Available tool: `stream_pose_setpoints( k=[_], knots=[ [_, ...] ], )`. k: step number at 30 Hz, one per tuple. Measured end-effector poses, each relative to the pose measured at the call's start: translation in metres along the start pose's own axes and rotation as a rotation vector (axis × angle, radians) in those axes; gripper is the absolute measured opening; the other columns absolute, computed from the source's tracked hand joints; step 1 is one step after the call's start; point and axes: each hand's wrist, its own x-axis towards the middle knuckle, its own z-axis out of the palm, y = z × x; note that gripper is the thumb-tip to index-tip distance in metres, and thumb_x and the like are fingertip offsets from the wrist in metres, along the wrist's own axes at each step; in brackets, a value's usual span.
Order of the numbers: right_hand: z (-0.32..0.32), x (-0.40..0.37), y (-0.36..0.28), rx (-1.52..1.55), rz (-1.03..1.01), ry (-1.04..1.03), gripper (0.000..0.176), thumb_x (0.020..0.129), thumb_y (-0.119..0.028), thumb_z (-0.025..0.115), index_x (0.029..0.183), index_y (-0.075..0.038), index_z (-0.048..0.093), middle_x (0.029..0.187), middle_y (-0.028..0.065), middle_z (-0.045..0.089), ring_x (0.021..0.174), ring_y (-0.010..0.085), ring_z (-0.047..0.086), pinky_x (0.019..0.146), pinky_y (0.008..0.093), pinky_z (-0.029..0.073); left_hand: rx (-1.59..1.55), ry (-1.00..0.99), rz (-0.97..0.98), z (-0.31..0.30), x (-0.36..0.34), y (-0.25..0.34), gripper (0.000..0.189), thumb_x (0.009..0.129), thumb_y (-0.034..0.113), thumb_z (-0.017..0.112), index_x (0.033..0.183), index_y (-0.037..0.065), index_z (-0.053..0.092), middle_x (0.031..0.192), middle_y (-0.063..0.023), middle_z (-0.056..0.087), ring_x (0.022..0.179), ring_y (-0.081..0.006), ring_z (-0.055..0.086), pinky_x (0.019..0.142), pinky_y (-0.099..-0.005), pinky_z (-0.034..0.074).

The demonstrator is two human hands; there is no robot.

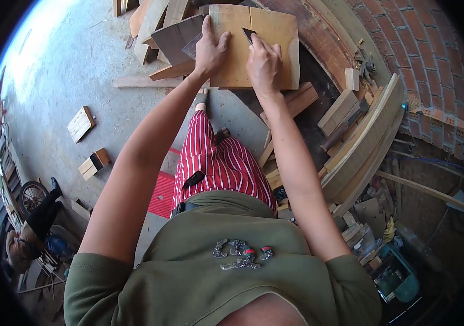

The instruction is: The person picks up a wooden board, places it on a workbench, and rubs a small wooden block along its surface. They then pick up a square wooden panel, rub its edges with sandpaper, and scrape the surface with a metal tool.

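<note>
A pale wooden board (233, 65) with a seam down it lies at the top centre. My left hand (211, 50) rests on its left part with the fingers spread, beside a dark flat piece (175, 37) and a clear thin piece (191, 48). Near the seam, my right hand (265, 64) is closed round a small dark tool (248, 35), whose tip touches the board or is just above it. Part of the tool is hidden by my fingers.
Wood offcuts (153, 27) lie behind the board. Long curved planks (365, 146) and a brick wall (433, 60) stand to the right. Two small wood blocks (81, 124) (94, 163) lie on the floor at left. Another person (33, 231) is at the lower left, near a wheel (32, 196).
</note>
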Motion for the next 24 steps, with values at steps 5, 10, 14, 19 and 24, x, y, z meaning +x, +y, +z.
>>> stream_pose_setpoints(
  k=[5,10,14,19,24],
  knots=[
    [-0.032,-0.065,-0.016,-0.055,0.019,-0.065,0.033,0.087,0.0,0.056,0.119,0.004,0.063,0.113,0.0164,0.07,0.087,0.0316,0.06,0.082,0.0374,0.05,0.027,0.046,0.028,0.002,0.001,-0.001,0.079,0.093,0.035,0.06,0.153,0.008,0.018,0.111,-0.0361,0.063,0.104,-0.0509,0.062,0.092,-0.0508,0.049],
    [-0.031,-0.072,-0.014,-0.103,-0.025,-0.092,0.038,0.085,0.0,0.057,0.123,0.004,0.062,0.117,0.0156,0.07,0.084,0.0298,0.059,0.079,0.0362,0.052,0.03,0.047,0.043,0.002,0.0,-0.002,0.078,0.093,0.036,0.06,0.153,0.007,0.019,0.11,-0.0355,0.064,0.103,-0.0509,0.062,0.092,-0.0502,0.049],
    [0.0,-0.006,0.002,-0.138,-0.048,-0.069,0.03,0.088,-0.004,0.054,0.116,0.004,0.062,0.114,0.0162,0.069,0.088,0.0318,0.059,0.081,0.0373,0.05,0.006,0.027,0.026,-0.001,-0.001,0.003,0.078,0.094,0.035,0.06,0.153,0.007,0.019,0.11,-0.0351,0.064,0.105,-0.0506,0.062,0.093,-0.05,0.048],
    [-0.021,-0.055,-0.006,-0.151,-0.077,-0.109,0.035,0.089,-0.008,0.056,0.121,0.001,0.063,0.121,0.0134,0.068,0.089,0.0284,0.059,0.08,0.0365,0.051,0.054,0.059,0.044,0.002,-0.002,0.0,0.077,0.094,0.034,0.06,0.153,0.006,0.018,0.113,-0.0358,0.063,0.105,-0.0507,0.062,0.093,-0.0504,0.049],
    [-0.004,-0.027,0.001,-0.168,-0.086,-0.075,0.035,0.088,-0.01,0.055,0.121,-0.001,0.064,0.122,0.0104,0.068,0.091,0.026,0.06,0.078,0.0363,0.051,-0.037,0.016,0.003,0.001,-0.003,0.001,0.076,0.094,0.031,0.061,0.153,0.006,0.019,0.115,-0.0357,0.062,0.106,-0.05,0.062,0.092,-0.0497,0.049]
  ],
)
